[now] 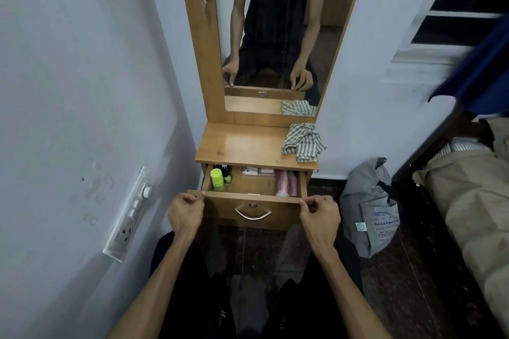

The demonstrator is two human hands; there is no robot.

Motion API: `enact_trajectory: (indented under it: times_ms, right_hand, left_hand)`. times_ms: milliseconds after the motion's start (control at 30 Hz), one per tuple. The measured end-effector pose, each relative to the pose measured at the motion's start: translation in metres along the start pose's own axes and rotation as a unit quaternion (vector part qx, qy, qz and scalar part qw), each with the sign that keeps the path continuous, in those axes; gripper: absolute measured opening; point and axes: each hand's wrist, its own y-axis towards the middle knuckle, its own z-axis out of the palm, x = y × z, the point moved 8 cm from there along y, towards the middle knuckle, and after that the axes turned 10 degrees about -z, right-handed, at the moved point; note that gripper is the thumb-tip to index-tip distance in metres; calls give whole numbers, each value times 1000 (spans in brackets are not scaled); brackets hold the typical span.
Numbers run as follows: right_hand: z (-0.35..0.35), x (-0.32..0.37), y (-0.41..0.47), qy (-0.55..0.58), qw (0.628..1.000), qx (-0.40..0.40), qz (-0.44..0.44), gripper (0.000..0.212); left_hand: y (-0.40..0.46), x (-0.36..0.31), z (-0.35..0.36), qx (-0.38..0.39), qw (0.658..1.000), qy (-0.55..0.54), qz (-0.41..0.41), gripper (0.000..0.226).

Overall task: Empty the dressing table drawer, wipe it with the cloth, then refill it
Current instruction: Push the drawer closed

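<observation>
We are holding the drawer [249,210] by the two ends of its front panel. Our left hand [185,210] is pinching the left corner of the panel's top edge, and our right hand [321,213] is pinching the right corner in the same way, so the two hands are set well apart with the metal handle [252,214] between them and a little below. The drawer is standing partly open, its long axis running from one hand to the other, and it is sliding toward our body. Its contents are lying just beyond our fingers.

Inside, we are counting one lime green bottle [216,178] near the left hand, with some small dark bottles behind it that we cannot count well. One flat pinkish packet [258,172] is lying at the back in the middle. Two pink tubes [286,183] are lying side by side near the right hand, their length pointing toward us.

One striped cloth [303,142] is lying crumpled on the counter [242,146], above the drawer, further from us and on the right hand's side, so the right hand is nearer to it. We judge that the emptying is not yet begun.
</observation>
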Motion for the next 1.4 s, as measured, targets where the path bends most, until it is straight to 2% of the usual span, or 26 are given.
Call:
enact_trajectory:
  times_ms: [367, 633, 733, 800, 933, 1000, 1200, 1300, 1400]
  right_hand:
    - [4, 8, 27, 16, 999, -24, 28, 7]
    - [17, 7, 42, 85, 992, -52, 78, 7]
    - [21, 2, 43, 98, 987, -55, 114, 11]
    - [28, -6, 44, 116, 981, -38, 151, 19]
    - [42, -9, 53, 166, 972, 18, 166, 43]
    - [47, -9, 56, 181, 967, 41, 176, 55]
    - [54, -12, 50, 188, 960, 101, 179, 71]
    - [61, -13, 46, 196, 954, 153, 169, 76]
    - [62, -6, 46, 185, 959, 163, 137, 61]
  left_hand:
    - [22, -12, 22, 46, 998, -32, -11, 23]
    - [46, -15, 50, 113, 991, -73, -26, 31]
    - [47, -22, 58, 146, 983, -103, -34, 43]
    - [49, -27, 64, 173, 976, -125, -42, 55]
    - [50, -37, 77, 225, 963, -141, -40, 77]
    - [49, -39, 81, 240, 958, -151, -45, 83]
    - [49, -36, 89, 280, 944, -165, -54, 97]
    - [48, -30, 92, 286, 948, -133, -51, 92]
    - [41, -29, 87, 241, 964, -100, -52, 64]
